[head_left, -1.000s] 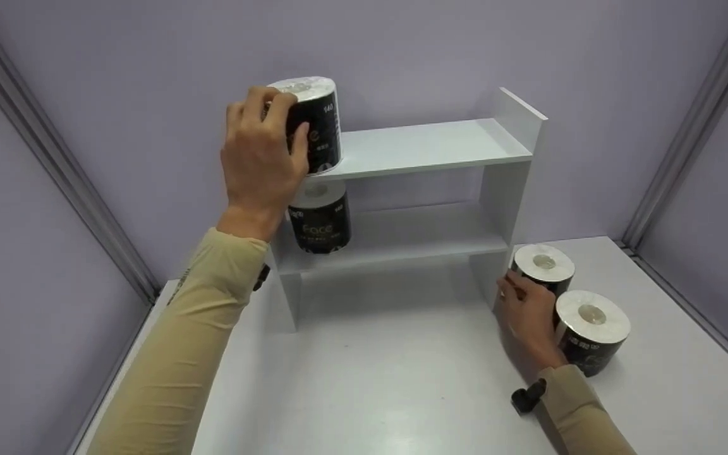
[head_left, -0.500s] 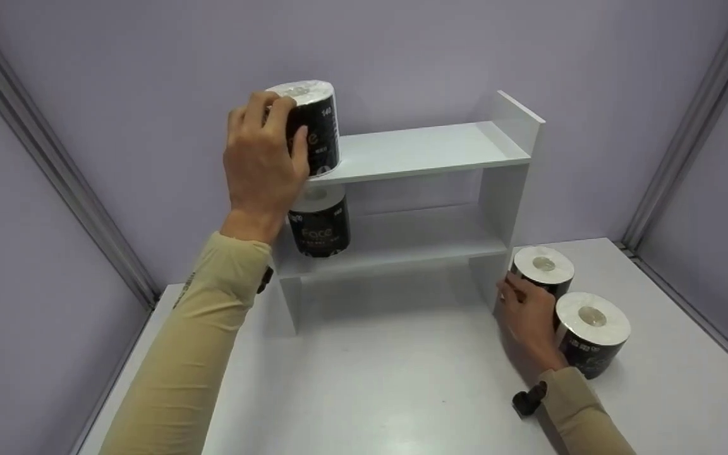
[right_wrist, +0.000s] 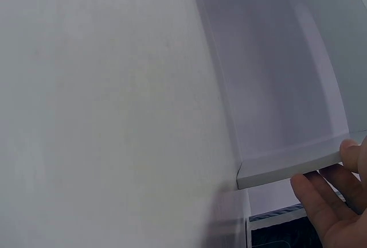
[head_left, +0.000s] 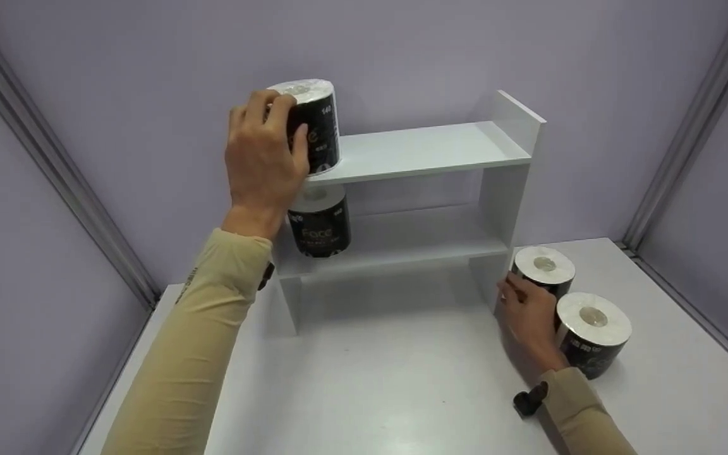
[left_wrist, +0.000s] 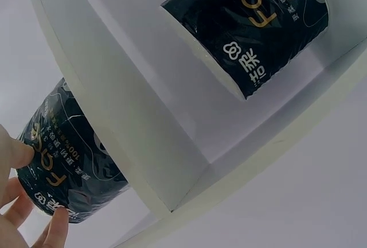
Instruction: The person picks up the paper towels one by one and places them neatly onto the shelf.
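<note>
At the left end of the upper shelf, my left hand [head_left: 263, 155] grips a toilet paper roll [head_left: 321, 136] in a black wrapper with a white top. Its fingers lie over the roll's top edge and the thumb on the front. A second toilet paper roll [head_left: 320, 230] stands directly below, on the middle shelf. Low on the right, my right hand [head_left: 529, 319] holds the right side panel of the white shelf [head_left: 433, 148]. In the right wrist view the panel's edge [right_wrist: 287, 171] sits between thumb and fingers [right_wrist: 315, 202].
Right of the shelf, two more rolls stand upright on the white table: one at the back [head_left: 544, 265], and a nearer one [head_left: 593, 319] close beside my right hand. Purple-grey wall panels [head_left: 402, 57] with metal corner posts [head_left: 686, 133] enclose the table [head_left: 389, 379].
The view shifts very slightly. Both hands keep their places, the left on the upper roll and the right at the side panel.
</note>
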`<state>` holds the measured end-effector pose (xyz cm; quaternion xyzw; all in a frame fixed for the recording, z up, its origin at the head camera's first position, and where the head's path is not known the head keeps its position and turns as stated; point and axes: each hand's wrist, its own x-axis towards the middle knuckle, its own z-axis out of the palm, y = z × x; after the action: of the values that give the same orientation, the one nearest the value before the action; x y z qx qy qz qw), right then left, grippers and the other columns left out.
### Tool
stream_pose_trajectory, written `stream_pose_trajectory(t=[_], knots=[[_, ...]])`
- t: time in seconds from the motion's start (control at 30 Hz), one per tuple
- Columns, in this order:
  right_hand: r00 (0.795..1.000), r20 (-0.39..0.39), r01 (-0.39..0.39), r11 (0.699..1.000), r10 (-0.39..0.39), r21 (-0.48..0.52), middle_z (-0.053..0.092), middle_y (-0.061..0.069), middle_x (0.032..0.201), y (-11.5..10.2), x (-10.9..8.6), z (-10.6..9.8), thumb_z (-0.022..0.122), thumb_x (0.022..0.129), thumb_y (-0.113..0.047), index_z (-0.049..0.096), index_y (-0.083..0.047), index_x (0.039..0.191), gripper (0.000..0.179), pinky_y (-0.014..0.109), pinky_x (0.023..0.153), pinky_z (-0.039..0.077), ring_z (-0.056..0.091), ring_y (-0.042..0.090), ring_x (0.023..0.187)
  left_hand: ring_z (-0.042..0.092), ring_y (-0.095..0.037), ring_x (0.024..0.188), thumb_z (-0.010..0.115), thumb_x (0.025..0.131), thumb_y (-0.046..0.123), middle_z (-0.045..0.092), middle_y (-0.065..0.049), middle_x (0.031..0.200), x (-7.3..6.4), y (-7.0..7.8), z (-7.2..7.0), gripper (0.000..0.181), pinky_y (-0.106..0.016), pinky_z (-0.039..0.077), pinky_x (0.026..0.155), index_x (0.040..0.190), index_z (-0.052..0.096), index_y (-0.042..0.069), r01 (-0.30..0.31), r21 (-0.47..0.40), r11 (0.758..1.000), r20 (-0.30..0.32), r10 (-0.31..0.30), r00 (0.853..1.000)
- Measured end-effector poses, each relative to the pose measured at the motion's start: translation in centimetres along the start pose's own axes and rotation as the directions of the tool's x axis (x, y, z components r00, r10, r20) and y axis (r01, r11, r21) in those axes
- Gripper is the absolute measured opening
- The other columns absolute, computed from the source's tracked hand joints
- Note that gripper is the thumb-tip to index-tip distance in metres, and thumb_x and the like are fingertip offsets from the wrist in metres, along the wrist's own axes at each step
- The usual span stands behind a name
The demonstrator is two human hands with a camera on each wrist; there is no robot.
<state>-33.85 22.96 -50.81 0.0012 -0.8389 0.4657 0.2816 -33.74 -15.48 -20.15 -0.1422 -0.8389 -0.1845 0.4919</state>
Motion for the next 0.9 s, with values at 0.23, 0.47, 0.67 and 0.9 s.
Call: stream_pose_trajectory(t=[0.23,0.47,0.67,0.9], knots=[[1.0,-0.004,-0.009,1.0,0.009,-0.028,0.079,0.021,0.117,0.0,-0.1,-0.3,0.069,0.106,-0.014,0.071,-0.002,0.136,0.033,0.001,0.072,0.046,0.078,0.035,0.099,0.061,-0.041,0.12,0.069,0.103,0.018,0.065,-0.017,0.131,0.3,0.0,0.3,0.028,-0.047,0.054,0.108,0.127,0.069,0.002,0.001,0.011,1.0,0.005,-0.001,1.0],[1.0,-0.003,0.006,0.997,-0.005,0.076,0.077,0.027,0.114,-0.1,-0.1,-0.3,0.068,0.104,-0.005,0.071,0.007,0.132,0.03,0.002,0.072,0.053,0.078,0.043,0.099,0.061,-0.042,0.12,0.069,0.104,0.018,0.065,-0.017,0.131,0.5,0.1,0.7,0.028,-0.047,0.054,0.109,0.127,0.069,0.002,0.004,0.019,1.0,0.002,-0.004,1.0],[1.0,0.002,-0.024,0.997,0.023,0.07,0.076,0.029,0.117,0.0,-0.1,-0.3,0.069,0.104,-0.005,0.069,0.008,0.134,0.033,0.002,0.072,0.052,0.078,0.043,0.102,0.061,-0.041,0.121,0.069,0.103,0.018,0.065,-0.017,0.13,0.5,-0.1,1.0,0.029,-0.046,0.054,0.109,0.127,0.07,0.002,0.013,0.013,1.0,0.006,-0.013,1.0],[0.999,0.002,-0.038,0.999,0.038,0.022,0.076,0.025,0.12,0.0,-0.1,-0.3,0.068,0.105,-0.011,0.069,0.003,0.136,0.034,0.002,0.074,0.052,0.078,0.04,0.104,0.061,-0.04,0.12,0.069,0.103,0.018,0.065,-0.017,0.13,0.7,-0.3,1.3,0.029,-0.045,0.053,0.109,0.128,0.07,0.002,0.018,0.014,1.0,0.001,-0.018,1.0]])
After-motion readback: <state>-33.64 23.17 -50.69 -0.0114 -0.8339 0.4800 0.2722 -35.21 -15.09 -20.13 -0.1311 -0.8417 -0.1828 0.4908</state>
